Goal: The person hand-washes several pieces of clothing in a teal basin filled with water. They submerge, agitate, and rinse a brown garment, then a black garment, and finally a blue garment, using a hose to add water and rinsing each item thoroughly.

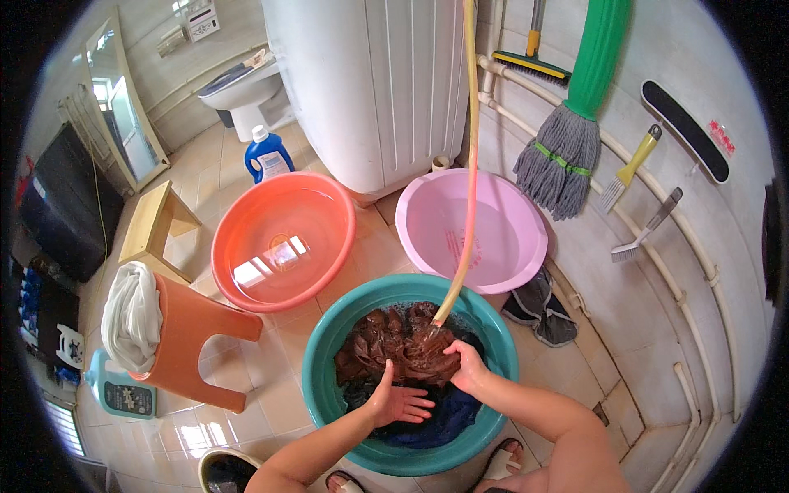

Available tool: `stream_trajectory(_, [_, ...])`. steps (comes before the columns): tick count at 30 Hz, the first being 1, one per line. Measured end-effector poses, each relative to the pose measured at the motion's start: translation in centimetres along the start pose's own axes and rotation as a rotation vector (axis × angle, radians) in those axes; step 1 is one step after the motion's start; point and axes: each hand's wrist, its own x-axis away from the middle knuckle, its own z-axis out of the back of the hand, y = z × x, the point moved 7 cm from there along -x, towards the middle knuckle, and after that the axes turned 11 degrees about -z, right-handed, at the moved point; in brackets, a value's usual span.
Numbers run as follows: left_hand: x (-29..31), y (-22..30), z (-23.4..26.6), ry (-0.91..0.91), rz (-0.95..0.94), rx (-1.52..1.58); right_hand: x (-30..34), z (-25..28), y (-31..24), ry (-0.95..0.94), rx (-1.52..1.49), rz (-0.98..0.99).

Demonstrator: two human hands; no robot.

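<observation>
A teal basin (322, 361) holds wet clothes: a brown garment (393, 345) on the far side and dark blue cloth (440, 419) on the near side. Over the near-left part of the clothes is my left hand (400, 403), palm turned up, fingers spread, gripping nothing. At the right, my right hand (470, 370) has its fingers closed on the edge of the brown garment. A yellowish hose (465, 255) hangs from above, its end just over the brown garment, with water running out of it.
An orange basin (345, 246) of water and a pink basin (534, 238) stand beyond. Left are an orange stool (193, 329) bearing white cloth (131, 316), a wooden stool (148, 230) and a blue bottle (267, 156). A grey mop (559, 156) and brushes hang along the right wall.
</observation>
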Motion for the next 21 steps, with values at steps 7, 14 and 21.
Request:
stream_trajectory(7, [-2.8,3.9,-1.2,-0.03,-0.316,0.355,5.4,-3.0,4.1,-0.173,0.269,-0.125])
stream_trajectory(14, [0.2,4.3,-0.1,0.286,-0.187,-0.1,3.5,-0.5,1.8,-0.208,0.967,0.096])
stream_trajectory(21, [1.7,5.1,-4.5,0.089,-0.538,-0.619,0.0,0.0,2.2,-0.131,0.354,-0.403])
